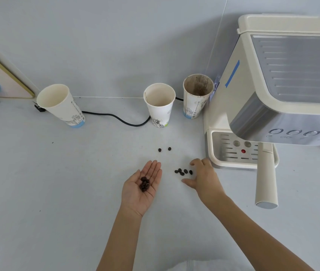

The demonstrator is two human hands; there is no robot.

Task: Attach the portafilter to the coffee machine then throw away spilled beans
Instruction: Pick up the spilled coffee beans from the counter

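The cream and steel coffee machine (284,90) stands at the right. The portafilter sits under its head, and its long cream handle (266,178) points toward me. My left hand (141,188) lies palm up on the counter, fingers flat, with several dark coffee beans (145,184) resting in the palm. My right hand (204,177) is palm down with fingers curved, just right of a small cluster of beans (183,171) on the counter; it holds nothing. Two more beans (164,149) lie farther back.
Three paper cups stand along the wall: one tilted at the left (61,104), one in the middle (160,104), and a stained one (197,94) beside the machine. A black power cord (116,117) runs behind them. The drip tray (233,151) is close to my right hand.
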